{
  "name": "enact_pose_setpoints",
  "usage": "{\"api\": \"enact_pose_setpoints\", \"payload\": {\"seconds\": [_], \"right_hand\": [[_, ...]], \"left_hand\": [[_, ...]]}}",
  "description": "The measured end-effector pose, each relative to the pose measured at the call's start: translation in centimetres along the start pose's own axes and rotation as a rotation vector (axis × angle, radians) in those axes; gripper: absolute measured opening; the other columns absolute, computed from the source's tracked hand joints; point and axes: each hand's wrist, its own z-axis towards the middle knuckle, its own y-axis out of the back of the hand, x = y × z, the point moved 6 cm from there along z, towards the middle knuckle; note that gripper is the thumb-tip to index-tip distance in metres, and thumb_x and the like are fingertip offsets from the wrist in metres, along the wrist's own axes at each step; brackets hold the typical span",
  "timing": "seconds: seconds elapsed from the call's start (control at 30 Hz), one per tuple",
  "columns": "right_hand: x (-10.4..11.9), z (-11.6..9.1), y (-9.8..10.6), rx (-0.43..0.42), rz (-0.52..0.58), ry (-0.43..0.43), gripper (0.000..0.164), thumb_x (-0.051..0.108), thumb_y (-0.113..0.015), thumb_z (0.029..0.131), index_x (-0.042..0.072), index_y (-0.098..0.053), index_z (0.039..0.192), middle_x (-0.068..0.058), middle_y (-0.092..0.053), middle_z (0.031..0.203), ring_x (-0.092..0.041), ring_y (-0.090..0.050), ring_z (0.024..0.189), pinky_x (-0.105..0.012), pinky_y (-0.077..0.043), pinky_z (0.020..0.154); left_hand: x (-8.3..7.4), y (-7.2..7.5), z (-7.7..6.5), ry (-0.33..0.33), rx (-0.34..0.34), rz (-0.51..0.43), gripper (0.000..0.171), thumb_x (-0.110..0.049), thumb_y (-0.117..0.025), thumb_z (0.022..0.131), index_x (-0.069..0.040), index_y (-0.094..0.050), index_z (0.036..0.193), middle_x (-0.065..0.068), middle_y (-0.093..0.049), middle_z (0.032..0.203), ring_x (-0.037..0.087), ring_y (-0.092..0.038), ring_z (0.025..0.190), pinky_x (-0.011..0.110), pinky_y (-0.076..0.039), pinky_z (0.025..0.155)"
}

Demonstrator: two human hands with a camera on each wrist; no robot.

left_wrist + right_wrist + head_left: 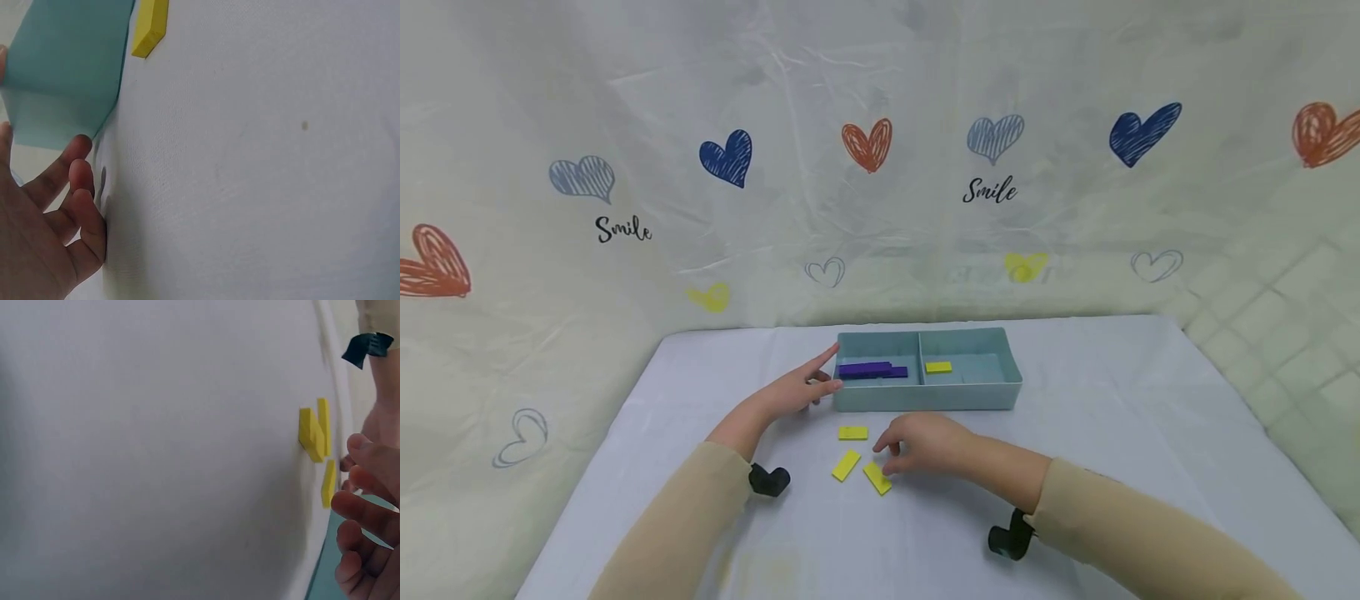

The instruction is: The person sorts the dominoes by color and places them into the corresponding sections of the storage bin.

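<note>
A light teal two-compartment tray (925, 398) stands toward the back of the white table. My left hand (793, 392) is at its left end, index finger stretched along the side and thumb by the front corner. Dark purple blocks (865, 370) lie in the left compartment, one yellow block (938, 367) in the right one. Three flat yellow blocks lie before the tray: a tilted one (877, 479) by my right fingertips, a second slanted one (846, 466), and one parallel to the tray (853, 433). My right hand (928, 442) hovers beside them with loosely bent, spread fingers and nothing between them.
Behind the table hangs a pale sheet (910, 225) printed with hearts and "Smile". A white cloth (1105, 400) covers the tabletop. Dark wrist mounts sit at the left sleeve (770, 481) and the right sleeve (1011, 537).
</note>
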Motion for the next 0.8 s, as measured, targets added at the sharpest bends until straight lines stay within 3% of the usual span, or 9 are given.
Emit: {"api": "enact_pose_setpoints", "payload": {"seconds": [0.8], "right_hand": [[0.8, 1.1, -2.1, 0.035, -0.027, -0.008, 0.033, 0.044, -0.081, 0.081, 0.027, -0.072, 0.107, 0.013, -0.053, 0.073, -0.006, -0.049, 0.069, -0.023, -0.043, 0.066]], "left_hand": [[-0.1, 0.1, 0.0, -0.01, -0.007, 0.004, 0.074, -0.053, -0.058, 0.096, -0.056, -0.011, 0.153, 0.003, -0.056, 0.132, 0.02, -0.058, 0.097, 0.04, -0.046, 0.083]]}}
